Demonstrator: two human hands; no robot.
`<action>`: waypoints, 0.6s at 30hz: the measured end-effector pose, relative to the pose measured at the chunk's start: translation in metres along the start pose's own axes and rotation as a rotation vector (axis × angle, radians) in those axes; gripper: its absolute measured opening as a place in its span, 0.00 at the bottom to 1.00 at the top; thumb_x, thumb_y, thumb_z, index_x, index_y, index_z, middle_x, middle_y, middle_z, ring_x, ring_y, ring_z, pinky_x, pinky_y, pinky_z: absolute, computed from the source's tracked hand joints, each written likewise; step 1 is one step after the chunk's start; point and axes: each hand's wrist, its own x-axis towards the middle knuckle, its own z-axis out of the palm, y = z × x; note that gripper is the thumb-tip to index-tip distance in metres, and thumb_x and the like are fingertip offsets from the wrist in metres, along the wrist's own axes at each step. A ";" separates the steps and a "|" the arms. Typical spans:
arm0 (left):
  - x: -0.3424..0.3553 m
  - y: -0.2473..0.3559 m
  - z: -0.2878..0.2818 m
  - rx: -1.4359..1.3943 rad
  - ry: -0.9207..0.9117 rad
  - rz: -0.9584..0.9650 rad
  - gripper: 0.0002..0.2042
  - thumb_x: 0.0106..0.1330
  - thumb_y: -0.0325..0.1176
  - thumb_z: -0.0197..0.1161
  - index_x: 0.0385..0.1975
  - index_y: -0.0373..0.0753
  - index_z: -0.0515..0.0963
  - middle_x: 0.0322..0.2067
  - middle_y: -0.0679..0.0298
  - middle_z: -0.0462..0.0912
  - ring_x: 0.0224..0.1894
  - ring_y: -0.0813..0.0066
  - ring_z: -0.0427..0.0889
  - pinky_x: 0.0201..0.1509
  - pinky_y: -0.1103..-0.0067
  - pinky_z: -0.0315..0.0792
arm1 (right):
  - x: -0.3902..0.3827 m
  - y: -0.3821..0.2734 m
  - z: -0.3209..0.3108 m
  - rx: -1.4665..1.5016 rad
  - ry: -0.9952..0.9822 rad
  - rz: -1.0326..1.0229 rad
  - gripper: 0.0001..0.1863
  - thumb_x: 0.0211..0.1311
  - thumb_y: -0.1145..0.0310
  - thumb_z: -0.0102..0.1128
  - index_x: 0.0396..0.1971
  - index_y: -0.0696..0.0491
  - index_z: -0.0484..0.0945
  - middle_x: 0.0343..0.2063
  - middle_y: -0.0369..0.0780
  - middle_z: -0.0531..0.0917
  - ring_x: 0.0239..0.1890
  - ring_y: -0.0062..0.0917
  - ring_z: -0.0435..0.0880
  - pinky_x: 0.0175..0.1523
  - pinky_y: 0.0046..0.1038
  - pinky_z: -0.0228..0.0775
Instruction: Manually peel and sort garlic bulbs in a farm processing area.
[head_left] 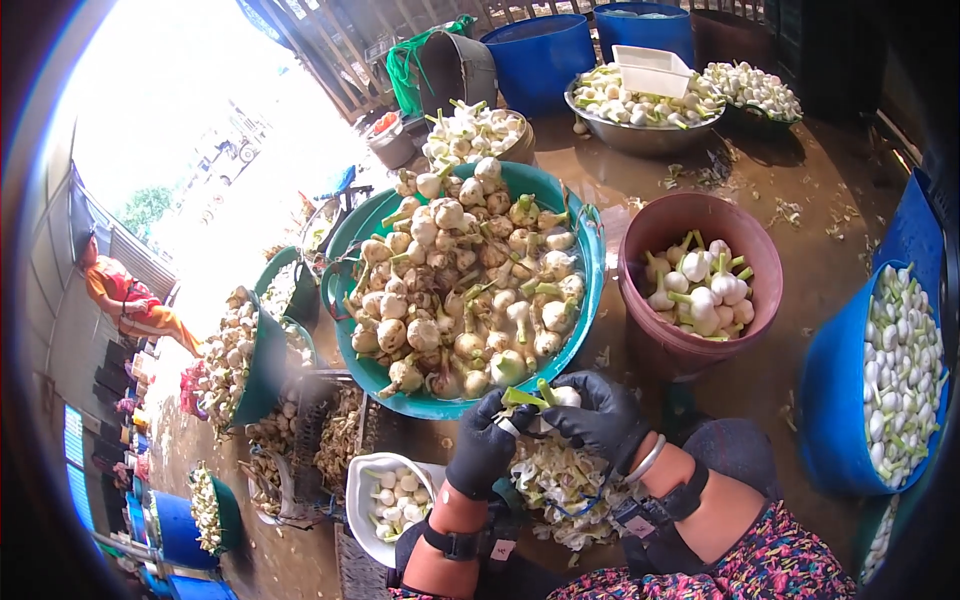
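Observation:
Both my hands wear black gloves, just below a large teal tub (pixel 594 250) of soiled garlic bulbs in murky water. My right hand (pixel 600 425) grips a pale garlic bulb (pixel 565 397) with a short green stem (pixel 525 398). Beside it, my left hand (pixel 480 447) is closed around something small and pale that I cannot make out, close to that stem. Beneath my hands lies a heap of white and green peelings (pixel 560 495). A white container (pixel 365 515) of cleaned bulbs stands left of my left forearm.
At right are a pink bucket (pixel 700 340) and blue tub (pixel 830 390), both holding bulbs. Behind are a steel basin (pixel 640 135) and blue barrels (pixel 535 60). At left are crates (pixel 310 410), more garlic tubs (pixel 260 365) and a person in orange clothing (pixel 130 300).

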 end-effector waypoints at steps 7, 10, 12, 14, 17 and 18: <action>0.001 -0.014 -0.005 0.216 -0.084 0.073 0.08 0.58 0.22 0.56 0.37 0.33 0.76 0.31 0.67 0.79 0.32 0.82 0.76 0.38 0.83 0.71 | 0.000 -0.020 -0.019 0.300 -0.555 0.639 0.15 0.55 0.64 0.61 0.39 0.57 0.76 0.27 0.34 0.80 0.22 0.15 0.76 0.27 0.16 0.68; 0.005 -0.019 -0.003 0.383 -0.101 0.336 0.11 0.60 0.27 0.57 0.42 0.31 0.74 0.33 0.64 0.79 0.34 0.81 0.77 0.38 0.82 0.72 | -0.001 -0.017 -0.014 0.431 -0.483 0.629 0.15 0.57 0.64 0.60 0.41 0.58 0.76 0.29 0.35 0.81 0.25 0.16 0.78 0.29 0.17 0.70; 0.011 -0.010 -0.009 0.067 0.091 0.063 0.15 0.61 0.28 0.57 0.48 0.31 0.72 0.31 0.64 0.78 0.33 0.80 0.77 0.36 0.83 0.72 | 0.004 -0.024 -0.016 0.488 -0.316 0.547 0.16 0.59 0.65 0.57 0.44 0.59 0.75 0.35 0.37 0.81 0.32 0.19 0.80 0.33 0.20 0.74; 0.010 -0.008 -0.020 0.082 0.064 -0.041 0.19 0.59 0.25 0.58 0.51 0.31 0.70 0.30 0.65 0.78 0.30 0.80 0.77 0.34 0.84 0.72 | 0.007 -0.018 -0.015 0.451 -0.219 0.497 0.18 0.60 0.67 0.56 0.48 0.60 0.72 0.36 0.37 0.80 0.34 0.19 0.80 0.35 0.21 0.75; -0.005 0.016 0.009 0.033 -0.075 -0.003 0.22 0.53 0.21 0.61 0.51 0.32 0.71 0.28 0.65 0.76 0.29 0.81 0.76 0.33 0.85 0.71 | 0.004 0.002 -0.007 0.376 -0.136 0.412 0.20 0.60 0.69 0.55 0.51 0.60 0.69 0.37 0.37 0.80 0.35 0.18 0.80 0.35 0.22 0.75; -0.007 0.017 0.015 0.070 -0.068 0.085 0.21 0.53 0.21 0.61 0.49 0.33 0.72 0.33 0.62 0.79 0.31 0.81 0.77 0.34 0.85 0.71 | 0.001 0.000 -0.003 0.320 -0.156 0.315 0.21 0.60 0.71 0.56 0.53 0.60 0.67 0.37 0.36 0.80 0.35 0.18 0.80 0.35 0.22 0.75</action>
